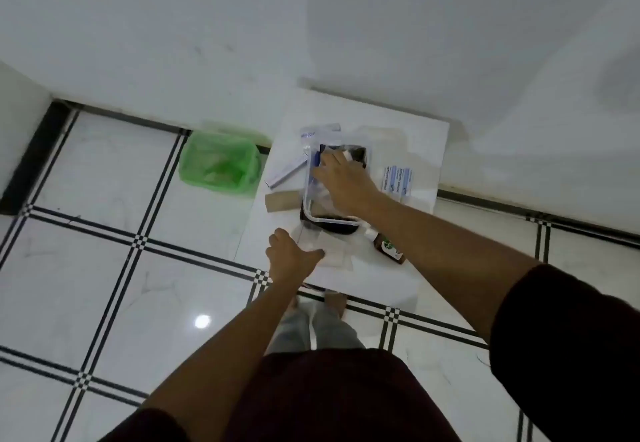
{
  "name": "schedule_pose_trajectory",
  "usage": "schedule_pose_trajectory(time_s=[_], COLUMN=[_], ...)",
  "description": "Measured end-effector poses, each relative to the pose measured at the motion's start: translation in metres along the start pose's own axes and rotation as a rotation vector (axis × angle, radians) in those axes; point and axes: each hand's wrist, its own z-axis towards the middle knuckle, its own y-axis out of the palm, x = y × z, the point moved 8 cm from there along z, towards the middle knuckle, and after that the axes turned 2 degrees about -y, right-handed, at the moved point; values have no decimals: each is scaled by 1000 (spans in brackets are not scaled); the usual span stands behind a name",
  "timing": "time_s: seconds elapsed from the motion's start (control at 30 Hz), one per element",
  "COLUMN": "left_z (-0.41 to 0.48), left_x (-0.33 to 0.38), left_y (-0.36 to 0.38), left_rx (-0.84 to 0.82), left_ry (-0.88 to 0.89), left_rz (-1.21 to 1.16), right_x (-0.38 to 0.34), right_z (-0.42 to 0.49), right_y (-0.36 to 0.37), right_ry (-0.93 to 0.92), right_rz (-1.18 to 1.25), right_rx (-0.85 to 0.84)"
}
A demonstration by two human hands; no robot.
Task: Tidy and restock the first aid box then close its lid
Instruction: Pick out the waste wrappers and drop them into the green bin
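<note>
The first aid box (309, 215), a dark tub with a clear rim, stands open in the middle of a small white table (426, 140). My right hand (341, 180) reaches into it, fingers spread over the contents at its far end; whether it grips anything I cannot tell. My left hand (290, 257) rests on a clear flat packet (334, 251) lying on the table just in front of the box, thumb pointing right. A brown antiseptic bottle (389, 247) lies near the box's front right corner. Blue-and-white sachets (397, 178) lie to the right.
A clear pouch (313, 135) and a long white-and-purple carton (285, 174) lie left of the box, with a brown card piece (281, 199) below them. A bin lined with a green bag (220, 163) stands on the tiled floor left of the table. White walls rise behind.
</note>
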Motion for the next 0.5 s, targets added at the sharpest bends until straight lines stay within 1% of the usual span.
schedule_pose_trajectory(time_s=[0.03, 0.1, 0.13, 0.23, 0.3, 0.4, 0.47, 0.5], left_z=[2, 1, 0, 7, 13, 14, 15, 14], left_x=[0, 2, 2, -2, 0, 4, 0, -3], left_y=[9, 17, 19, 24, 23, 15, 5, -2], left_rx=[-40, -41, -35, -78, -121, -148, -187, -205], left_ry=[-24, -23, -13, -25, 19, 83, 44, 16], left_rz=[58, 140, 136, -50, -26, 2, -81, -150], right_x=[3, 8, 10, 14, 19, 18, 12, 8], right_z=[3, 3, 1, -5, -8, -2, 2, 4], right_y=[1, -2, -5, -8, -7, -6, 0, 1], right_ry=[-10, -21, -19, -14, -31, -33, -25, -36], right_rz=[-51, -120, -179, -282, -247, -113, -73, -98], right_rx=[-20, 26, 42, 102, 133, 67, -36, -62])
